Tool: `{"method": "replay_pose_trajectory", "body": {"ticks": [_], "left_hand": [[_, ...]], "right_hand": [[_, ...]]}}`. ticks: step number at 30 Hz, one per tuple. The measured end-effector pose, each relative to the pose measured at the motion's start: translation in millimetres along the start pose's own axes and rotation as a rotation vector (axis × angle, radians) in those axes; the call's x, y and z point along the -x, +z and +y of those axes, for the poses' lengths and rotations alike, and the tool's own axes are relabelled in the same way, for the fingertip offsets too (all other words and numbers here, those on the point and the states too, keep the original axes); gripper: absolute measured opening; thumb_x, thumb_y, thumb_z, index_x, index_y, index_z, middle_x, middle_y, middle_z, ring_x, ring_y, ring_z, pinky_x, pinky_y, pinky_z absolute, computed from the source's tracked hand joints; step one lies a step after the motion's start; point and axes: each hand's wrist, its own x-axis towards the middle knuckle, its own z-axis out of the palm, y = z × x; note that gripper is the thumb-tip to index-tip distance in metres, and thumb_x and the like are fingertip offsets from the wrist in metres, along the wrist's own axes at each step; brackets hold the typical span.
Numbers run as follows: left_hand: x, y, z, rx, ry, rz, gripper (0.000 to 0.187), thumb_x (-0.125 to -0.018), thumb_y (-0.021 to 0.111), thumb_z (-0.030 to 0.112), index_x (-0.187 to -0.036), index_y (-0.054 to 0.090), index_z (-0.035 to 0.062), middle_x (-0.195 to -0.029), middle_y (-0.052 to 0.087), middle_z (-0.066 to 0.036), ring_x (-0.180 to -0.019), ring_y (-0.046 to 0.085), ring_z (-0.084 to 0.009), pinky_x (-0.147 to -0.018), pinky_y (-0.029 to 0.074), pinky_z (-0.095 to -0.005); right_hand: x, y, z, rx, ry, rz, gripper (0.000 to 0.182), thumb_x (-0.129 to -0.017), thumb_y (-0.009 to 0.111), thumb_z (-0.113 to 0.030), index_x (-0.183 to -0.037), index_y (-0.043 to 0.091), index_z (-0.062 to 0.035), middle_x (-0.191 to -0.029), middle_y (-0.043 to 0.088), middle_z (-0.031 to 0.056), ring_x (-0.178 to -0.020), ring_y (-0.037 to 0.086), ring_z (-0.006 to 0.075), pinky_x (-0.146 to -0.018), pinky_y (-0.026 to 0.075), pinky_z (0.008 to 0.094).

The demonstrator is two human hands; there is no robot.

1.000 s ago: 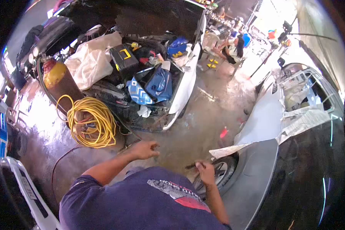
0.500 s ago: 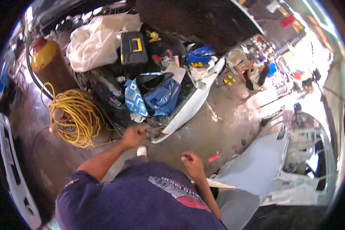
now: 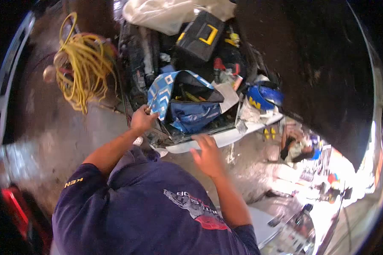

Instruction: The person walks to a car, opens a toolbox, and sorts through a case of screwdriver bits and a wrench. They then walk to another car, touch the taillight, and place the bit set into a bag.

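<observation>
Left hand fingers gripping blue bag edge, right hand open, bag contents indistinct

Navy short-sleeved shirt with printed back logo.

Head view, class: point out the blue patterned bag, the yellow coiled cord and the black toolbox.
blue patterned bag (image 3: 190, 114), head view, on its blue front panel.
yellow coiled cord (image 3: 86, 63), head view, on the loops' middle.
black toolbox (image 3: 198, 40), head view, on its lid.
</observation>
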Motion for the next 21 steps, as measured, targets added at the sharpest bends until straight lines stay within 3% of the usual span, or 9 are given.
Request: {"method": "replay_pose_trajectory", "body": {"ticks": [4, 6, 9, 10, 11, 13, 14, 16, 21], "left_hand": [[15.9, 16.0, -21.2, 0.053, -0.142, 0.113, 0.066, -0.083, 0.091, 0.044, -0.130, 0.070, 0.0034, -0.117, 0.080, -0.020, -0.106, 0.077, -0.0359, -0.093, 0.058, -0.0446], [14.4, 27.1, -31.7, 0.037, -0.138, 0.163, 0.073, -0.082, 0.091, 0.046, -0.136, 0.066, 0.0035, -0.118, 0.079, -0.020, -0.107, 0.077, -0.0372, -0.095, 0.058, -0.0450], [7.9, 43.8, -40.9, -0.024, -0.164, 0.192, 0.091, -0.081, 0.092, 0.051, -0.149, 0.055, 0.0022, -0.122, 0.078, -0.023, -0.111, 0.076, -0.0394, -0.097, 0.058, -0.0465], [0.1, 43.8, -37.3, -0.080, -0.167, 0.186, 0.102, -0.080, 0.092, 0.053, -0.156, 0.047, 0.0009, -0.123, 0.077, -0.025, -0.113, 0.075, -0.0403, -0.098, 0.058, -0.0476], [-8.6, 42.9, -31.1, -0.089, -0.176, 0.172, 0.102, -0.080, 0.092, 0.053, -0.156, 0.047, 0.0009, -0.123, 0.077, -0.025, -0.113, 0.075, -0.0403, -0.098, 0.058, -0.0476], [-24.0, 52.9, -18.5, -0.142, -0.261, 0.095, 0.118, -0.078, 0.092, 0.057, -0.162, 0.035, -0.0033, -0.125, 0.074, -0.030, -0.117, 0.073, -0.0439, -0.099, 0.057, -0.0502], [-34.9, 58.6, -17.9, -0.182, -0.224, 0.090, 0.131, -0.076, 0.092, 0.061, -0.165, 0.024, -0.0060, -0.124, 0.073, -0.034, -0.116, 0.072, -0.0475, -0.099, 0.057, -0.0516], [-59.9, 69.8, -15.8, -0.236, -0.195, 0.078, 0.134, -0.076, 0.092, 0.062, -0.165, 0.020, -0.0073, -0.123, 0.073, -0.033, -0.114, 0.073, -0.0481, -0.097, 0.058, -0.0516], [-90.2, 86.1, -17.4, -0.375, -0.140, 0.047, 0.137, -0.078, 0.090, 0.060, -0.165, 0.011, -0.0102, -0.118, 0.075, -0.033, -0.108, 0.074, -0.0485, -0.095, 0.059, -0.0518]], "right_hand": [[-88.2, -0.7, 11.2, 0.003, -0.378, -0.072, 0.058, -0.090, 0.079, -0.016, -0.144, 0.059, -0.0061, -0.137, 0.062, 0.0231, -0.131, 0.059, 0.0417, -0.118, 0.043, 0.0573], [-127.3, 12.9, 16.8, 0.302, -0.524, 0.059, 0.065, -0.093, 0.073, -0.014, -0.154, 0.051, -0.0065, -0.132, 0.064, 0.0225, -0.130, 0.059, 0.0400, -0.119, 0.037, 0.0666], [-159.2, 46.2, 47.2, 0.503, -0.372, -0.172, 0.085, -0.087, 0.076, -0.011, -0.165, 0.041, -0.0072, -0.135, 0.065, 0.0221, -0.129, 0.061, 0.0398, -0.117, 0.034, 0.0698], [-157.8, 50.4, 53.0, 0.547, -0.293, -0.268, 0.069, -0.088, 0.068, -0.008, -0.155, 0.054, -0.0051, -0.123, 0.072, 0.0223, -0.120, 0.067, 0.0402, -0.116, 0.037, 0.0659], [-156.0, 50.5, 55.8, 0.538, -0.280, -0.279, 0.069, -0.088, 0.068, -0.008, -0.155, 0.054, -0.0051, -0.123, 0.072, 0.0223, -0.120, 0.067, 0.0402, -0.116, 0.037, 0.0659], [-140.9, 44.6, 69.5, 0.521, -0.132, -0.716, 0.045, -0.091, 0.060, -0.008, -0.134, 0.070, -0.0043, -0.107, 0.077, 0.0218, -0.109, 0.072, 0.0407, -0.113, 0.042, 0.0629], [-129.5, 39.5, 79.0, 0.516, -0.116, -0.738, 0.045, -0.091, 0.060, -0.008, -0.134, 0.070, -0.0043, -0.107, 0.077, 0.0218, -0.109, 0.072, 0.0407, -0.113, 0.042, 0.0629], [-102.9, 27.3, 95.9, 0.483, -0.173, -0.792, 0.031, -0.089, 0.059, -0.007, -0.113, 0.079, -0.0061, -0.099, 0.078, 0.0202, -0.103, 0.075, 0.0399, -0.102, 0.049, 0.0580], [-96.3, -5.5, 93.1, 0.468, -0.119, -0.667, 0.032, -0.090, 0.058, -0.007, -0.113, 0.081, -0.0093, -0.093, 0.077, 0.0153, -0.094, 0.074, 0.0369, -0.092, 0.053, 0.0505]]}}
